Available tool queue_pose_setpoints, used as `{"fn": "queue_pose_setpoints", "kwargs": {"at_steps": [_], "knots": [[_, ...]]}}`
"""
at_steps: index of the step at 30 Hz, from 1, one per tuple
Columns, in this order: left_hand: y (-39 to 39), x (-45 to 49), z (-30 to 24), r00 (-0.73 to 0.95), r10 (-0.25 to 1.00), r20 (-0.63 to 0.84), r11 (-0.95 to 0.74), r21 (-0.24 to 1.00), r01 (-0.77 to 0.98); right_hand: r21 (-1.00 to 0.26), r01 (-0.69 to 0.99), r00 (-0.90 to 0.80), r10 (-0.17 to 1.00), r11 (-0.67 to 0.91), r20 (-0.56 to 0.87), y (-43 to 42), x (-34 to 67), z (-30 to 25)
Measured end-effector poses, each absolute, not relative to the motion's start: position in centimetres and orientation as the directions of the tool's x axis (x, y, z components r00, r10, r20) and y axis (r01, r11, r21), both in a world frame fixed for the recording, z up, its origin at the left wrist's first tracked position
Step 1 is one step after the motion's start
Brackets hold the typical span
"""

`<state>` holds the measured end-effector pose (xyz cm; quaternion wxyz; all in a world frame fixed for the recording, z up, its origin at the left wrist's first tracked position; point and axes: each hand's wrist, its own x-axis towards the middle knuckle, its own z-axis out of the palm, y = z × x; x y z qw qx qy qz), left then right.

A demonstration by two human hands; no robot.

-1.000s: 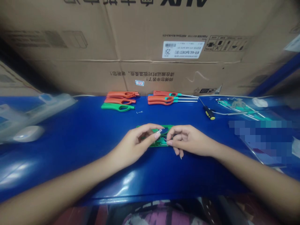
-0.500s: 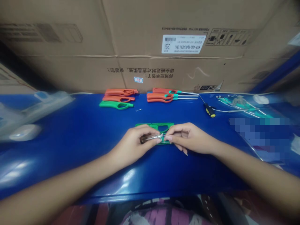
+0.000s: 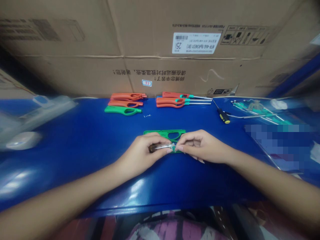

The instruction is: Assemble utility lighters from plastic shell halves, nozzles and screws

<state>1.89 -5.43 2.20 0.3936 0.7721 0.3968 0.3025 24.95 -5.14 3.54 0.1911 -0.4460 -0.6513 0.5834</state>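
My left hand is closed around a small clear tube-shaped lighter fuel tank, dark at its left end. Thumb and fingers grip it lengthwise, its right end pointing toward my other hand. My right hand is closed in a pinch at that end, by a small whitish fitting; what its fingertips hold is hidden. Just behind and partly beneath both hands lies an open green lighter shell, with a trigger-guard loop on its right side. A second green edge shows under the fingers.
Orange handles and a green handle lie at the back left. Orange lighters with metal tubes are beside them. Further right are a black-yellow screwdriver and several green-tipped rods. Cardboard stands behind.
The view has tilted slightly. The right fingertips shift a little at the tank's end, and the small fitting there shows more upright. The left hand keeps its grip.
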Motion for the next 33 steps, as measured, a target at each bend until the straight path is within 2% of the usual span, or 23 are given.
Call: {"fn": "queue_pose_setpoints", "kwargs": {"at_steps": [18, 33], "knots": [[-5.65, 2.21, 1.91, 0.49, 0.862, 0.13, -0.344, 0.86, 0.376, -0.938, 0.345, -0.535, 0.815, -0.03, -0.223, -5.27, 24.58, 3.51], [-6.0, 2.37, 1.78, 0.484, 0.861, 0.157, -0.356, 0.865, 0.354, -0.927, 0.372, -0.519, 0.821, -0.035, -0.239, -5.37, 24.55, 3.26]]}}
